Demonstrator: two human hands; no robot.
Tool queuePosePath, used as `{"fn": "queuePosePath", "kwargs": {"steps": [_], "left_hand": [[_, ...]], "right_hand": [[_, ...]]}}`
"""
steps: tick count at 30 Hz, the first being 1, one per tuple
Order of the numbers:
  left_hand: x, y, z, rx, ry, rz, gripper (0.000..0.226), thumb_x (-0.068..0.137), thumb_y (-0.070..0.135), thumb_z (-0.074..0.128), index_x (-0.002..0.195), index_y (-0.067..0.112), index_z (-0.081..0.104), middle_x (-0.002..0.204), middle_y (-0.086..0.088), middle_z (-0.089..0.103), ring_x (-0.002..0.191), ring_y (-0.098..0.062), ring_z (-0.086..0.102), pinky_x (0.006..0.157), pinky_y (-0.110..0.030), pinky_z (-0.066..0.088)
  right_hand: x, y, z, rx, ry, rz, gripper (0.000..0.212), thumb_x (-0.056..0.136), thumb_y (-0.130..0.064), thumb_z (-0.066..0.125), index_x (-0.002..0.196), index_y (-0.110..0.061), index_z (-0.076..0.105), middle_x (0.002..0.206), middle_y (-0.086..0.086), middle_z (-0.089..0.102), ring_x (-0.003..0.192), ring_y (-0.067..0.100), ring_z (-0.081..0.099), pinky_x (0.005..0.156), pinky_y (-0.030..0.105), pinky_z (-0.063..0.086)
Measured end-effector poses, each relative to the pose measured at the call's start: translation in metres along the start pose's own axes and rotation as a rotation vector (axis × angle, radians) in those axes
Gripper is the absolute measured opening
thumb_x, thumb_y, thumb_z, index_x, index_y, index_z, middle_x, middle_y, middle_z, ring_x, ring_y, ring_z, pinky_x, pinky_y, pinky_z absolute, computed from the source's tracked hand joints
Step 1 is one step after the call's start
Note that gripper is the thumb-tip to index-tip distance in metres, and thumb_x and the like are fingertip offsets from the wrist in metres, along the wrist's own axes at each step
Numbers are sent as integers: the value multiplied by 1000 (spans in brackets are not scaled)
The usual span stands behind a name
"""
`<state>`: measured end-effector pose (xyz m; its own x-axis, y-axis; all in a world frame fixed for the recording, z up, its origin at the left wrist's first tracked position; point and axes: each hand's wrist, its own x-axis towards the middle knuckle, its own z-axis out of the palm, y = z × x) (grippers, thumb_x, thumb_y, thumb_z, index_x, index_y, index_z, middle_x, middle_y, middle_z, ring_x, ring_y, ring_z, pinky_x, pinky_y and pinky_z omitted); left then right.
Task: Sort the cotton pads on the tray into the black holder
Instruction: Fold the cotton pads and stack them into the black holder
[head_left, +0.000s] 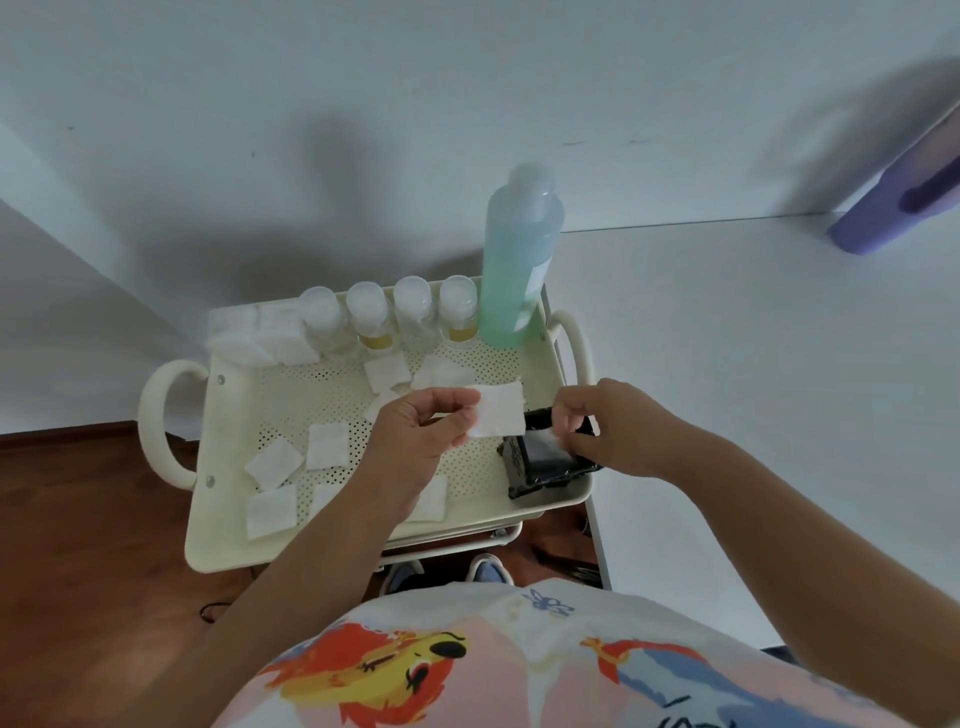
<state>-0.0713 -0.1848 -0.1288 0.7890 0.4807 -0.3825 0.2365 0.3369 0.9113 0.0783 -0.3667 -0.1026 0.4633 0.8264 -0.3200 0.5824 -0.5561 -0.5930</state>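
A cream perforated tray (322, 540) on a cart holds several square white cotton pads (326, 445) scattered over its floor. My left hand (415, 441) hovers over the tray's middle and pinches one cotton pad (500, 410) by its left edge. The black holder (540, 467) stands in the tray's near right corner. My right hand (608, 423) is right above it, fingertips pinched on a second white pad (545, 435) at the holder's mouth.
Along the tray's far edge stand several small clear bottles (413, 312), a tall green-blue bottle (519, 260) and a stack of pads (260, 332). A white table (753, 389) abuts on the right, with a purple object (898, 202) at its far end. Wooden floor lies left.
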Motion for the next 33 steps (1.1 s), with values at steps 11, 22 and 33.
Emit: {"fn": "queuePosePath", "kwargs": {"steps": [11, 22, 33], "left_hand": [[2, 1, -2, 29, -15, 3, 30, 84, 0, 69, 77, 27, 79, 87, 6, 75, 80, -5, 67, 68, -19, 54], [1, 1, -12, -5, 46, -1, 26, 83, -2, 69, 80, 23, 77, 92, -1, 74, 80, -8, 65, 66, -19, 53], [2, 5, -7, -22, 22, 21, 26, 84, 0, 69, 81, 24, 77, 91, 2, 75, 84, -9, 66, 73, -22, 56]], "right_hand": [[3, -12, 17, -462, 86, -43, 19, 89, -36, 52, 87, -37, 70, 78, -13, 67, 81, 13, 42, 72, 26, 29], [-11, -11, 9, 228, 275, 209, 28, 77, -15, 60, 94, -37, 62, 71, -14, 58, 54, -3, 53, 46, 9, 39], [-18, -21, 31, 255, 405, 462, 15, 78, -45, 68, 67, -36, 65, 88, -13, 59, 92, 16, 51, 72, 31, 40]]}}
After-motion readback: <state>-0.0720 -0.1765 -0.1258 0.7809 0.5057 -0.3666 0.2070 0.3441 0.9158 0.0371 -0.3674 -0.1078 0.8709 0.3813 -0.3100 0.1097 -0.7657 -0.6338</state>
